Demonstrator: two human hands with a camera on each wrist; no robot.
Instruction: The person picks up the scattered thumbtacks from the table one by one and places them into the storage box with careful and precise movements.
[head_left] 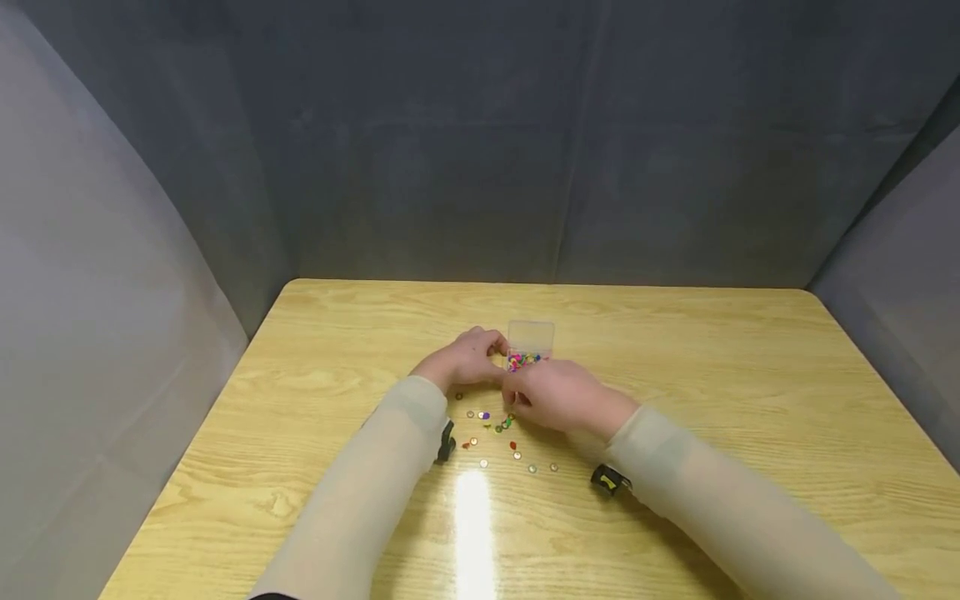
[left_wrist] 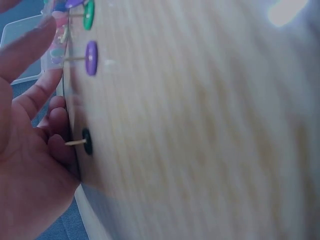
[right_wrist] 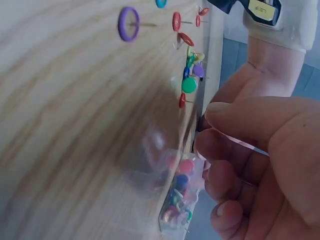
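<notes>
I see the table (head_left: pixel 675 392) first, a pale wood top running wide under both arms, with grey cloth walls behind and to the sides; on it, near the middle and just beyond both hands, stands the box (head_left: pixel 529 343), small and clear, its lid up at the far side and a heap of bright pins (head_left: pixel 524 360) lying in its near part; the left hand (head_left: pixel 463 360) rests at the box's left edge, fingers curled in towards it, though from the head view I cannot tell whether they grip the wall or only touch it; in the left wrist view the fingers (left_wrist: pixel 35 95) look loosely bent and bare of any pin; the right hand (head_left: pixel 558 393) lies just this side of the box, nearer to it than the left by my judgement, and its thumb and forefinger pinch a thin clear edge (right_wrist: pixel 235 141), which I take for part of the box or lid; the box therefore lies ahead of the right fingers and to the right of the left ones; nearer me, between the wrists, loose pins (head_left: pixel 501 433) are scattered on the bare wood, most with points up in the wrist views, well apart from one another; a purple pin (left_wrist: pixel 91 58) stands just beside the left fingers.
</notes>
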